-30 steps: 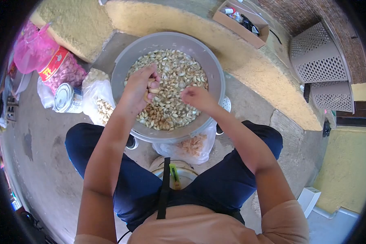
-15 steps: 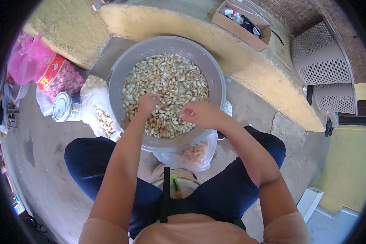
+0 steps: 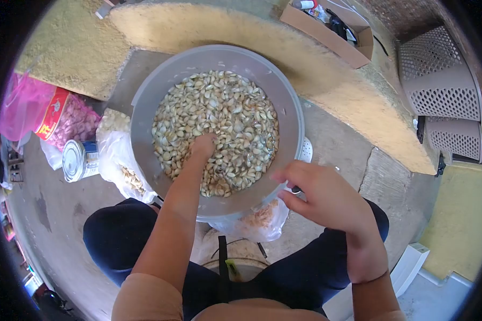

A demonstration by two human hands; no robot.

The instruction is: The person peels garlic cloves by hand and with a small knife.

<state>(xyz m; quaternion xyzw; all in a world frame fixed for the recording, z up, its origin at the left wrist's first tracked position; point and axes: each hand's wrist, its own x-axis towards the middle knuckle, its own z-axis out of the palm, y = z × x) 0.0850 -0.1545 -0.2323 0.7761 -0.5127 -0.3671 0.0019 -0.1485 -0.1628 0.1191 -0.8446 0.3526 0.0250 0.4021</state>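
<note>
A large round grey tub (image 3: 296, 107) stands between my knees, filled with wet garlic cloves (image 3: 227, 107) that look to be lying in water. My left hand (image 3: 203, 145) reaches into the cloves near the middle, its fingertips hidden among them. Over the tub's lower right rim hovers my right hand (image 3: 326, 197), with thumb and fingers apart and nothing visible between them. A clear plastic bag with papery skins (image 3: 260, 216) lies against the tub's near side.
On the left are a white bag with cloves (image 3: 118, 155), a paint can (image 3: 76, 160) and a pink mesh sack (image 3: 72, 120). A bucket (image 3: 235, 254) sits between my legs. A yellow ledge (image 3: 241, 32) curves behind the tub, bearing a cardboard box (image 3: 326, 37). Perforated grey baskets (image 3: 439, 85) stand right.
My right hand has lifted out from over the cloves and moved right, towards me, past the rim. My left hand has moved slightly nearer and deeper into the cloves. The view has shifted slightly.
</note>
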